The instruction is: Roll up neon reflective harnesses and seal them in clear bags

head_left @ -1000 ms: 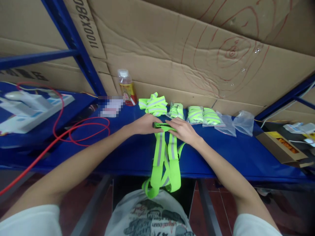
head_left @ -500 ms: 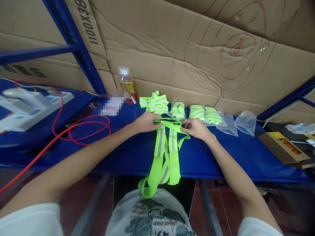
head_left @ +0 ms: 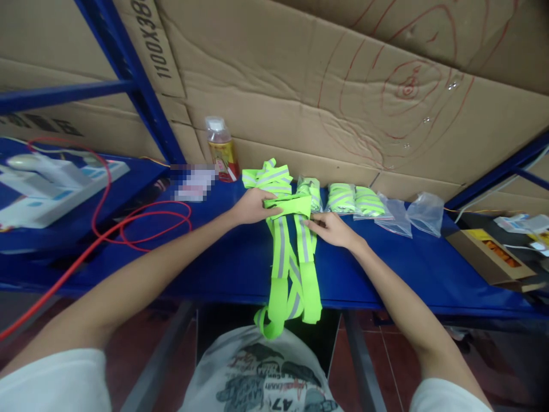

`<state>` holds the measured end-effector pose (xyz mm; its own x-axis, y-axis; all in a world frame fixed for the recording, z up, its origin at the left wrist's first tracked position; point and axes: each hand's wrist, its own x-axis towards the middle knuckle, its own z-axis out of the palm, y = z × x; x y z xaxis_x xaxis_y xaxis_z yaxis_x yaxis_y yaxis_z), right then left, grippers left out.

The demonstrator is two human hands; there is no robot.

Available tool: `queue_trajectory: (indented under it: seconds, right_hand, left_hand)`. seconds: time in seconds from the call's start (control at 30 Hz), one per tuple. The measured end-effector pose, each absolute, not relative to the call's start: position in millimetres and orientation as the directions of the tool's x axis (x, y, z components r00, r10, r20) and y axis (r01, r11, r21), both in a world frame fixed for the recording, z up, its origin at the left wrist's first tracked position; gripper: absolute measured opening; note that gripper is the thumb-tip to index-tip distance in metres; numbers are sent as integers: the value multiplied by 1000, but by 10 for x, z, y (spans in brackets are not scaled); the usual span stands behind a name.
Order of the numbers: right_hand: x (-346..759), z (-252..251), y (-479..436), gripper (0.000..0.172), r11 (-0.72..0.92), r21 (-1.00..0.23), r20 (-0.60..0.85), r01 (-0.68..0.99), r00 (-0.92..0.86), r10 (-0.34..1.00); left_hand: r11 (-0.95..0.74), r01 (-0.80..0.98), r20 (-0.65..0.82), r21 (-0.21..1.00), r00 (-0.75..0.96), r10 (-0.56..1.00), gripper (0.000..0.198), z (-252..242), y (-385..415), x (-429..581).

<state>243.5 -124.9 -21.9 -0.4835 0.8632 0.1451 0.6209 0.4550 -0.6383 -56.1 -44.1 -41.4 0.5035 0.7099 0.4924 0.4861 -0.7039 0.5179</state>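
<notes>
Grasping the folded top of the strap [head_left: 281, 246] at its left end with my left hand [head_left: 252, 207], pinching near its right end with my right hand [head_left: 337, 229]; exact right fingertip contact partly hidden. Half a second ago, that top gaped as a loop, tail out right. Now it lies as a flatter band, so the top fold looks tidier; long ends remain unfolded. Strap sits over the table [head_left: 351, 274], lower ends past its front edge. Beyond: loose pile [head_left: 271, 179], bagged straps [head_left: 342, 197], clear bags [head_left: 424, 214], bottle [head_left: 223, 153].
</notes>
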Motion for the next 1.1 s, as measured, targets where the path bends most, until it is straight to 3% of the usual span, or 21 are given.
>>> queue_trajectory:
  seconds: [0.13, 0.2, 0.37, 0.47, 0.57, 0.63, 0.73, 0.9, 1.03, 1.1]
  right_hand:
    - [2517, -217, -1194, 68, 304, -760, 55, 575, -409, 911]
    - [2549, -236, -1158, 63, 309, -745, 116, 592, -341, 933]
    - [2548, -336, -1114, 54, 574, -534, 370, 621, -439, 819]
    - [2558, -385, -1121, 42, 665, -373, 364, 647, -557, 746]
    - [2579, -410, -1128, 49, 692, -252, 318, 676, -618, 719]
    - [2580, -414, -1128, 51, 698, -191, 308, 690, -633, 710]
    - [2572, -391, -1131, 48, 686, -172, 305, 707, -624, 719]
    - [2586, -316, -1157, 48, 699, -352, 278, 622, -644, 713]
    - [2551, -344, -1168, 37, 661, -489, 337, 569, -576, 745]
    - [2506, -382, -1172, 46, 624, -486, 361, 612, -509, 781]
  left_hand:
    - [-754, 478, 517, 450, 549, 657, 31, -403, -498, -587]
    - [-788, 476, 507, 392, 602, 616, 30, -424, -535, -585]
    - [-856, 486, 526, 178, 688, 500, 29, -606, -609, -523]
    - [-887, 460, 509, 50, 752, 419, 27, -685, -652, -532]
    - [-900, 437, 468, 9, 793, 390, 28, -642, -682, -597]
    - [-908, 416, 434, 50, 810, 395, 28, -569, -676, -648]
    - [-900, 381, 394, 210, 810, 435, 30, -495, -615, -706]
    - [-796, 358, 368, 488, 742, 560, 37, -541, -496, -727]
    - [-788, 328, 385, 522, 733, 560, 39, -572, -530, -687]
    - [-802, 331, 408, 498, 727, 553, 38, -571, -577, -668]
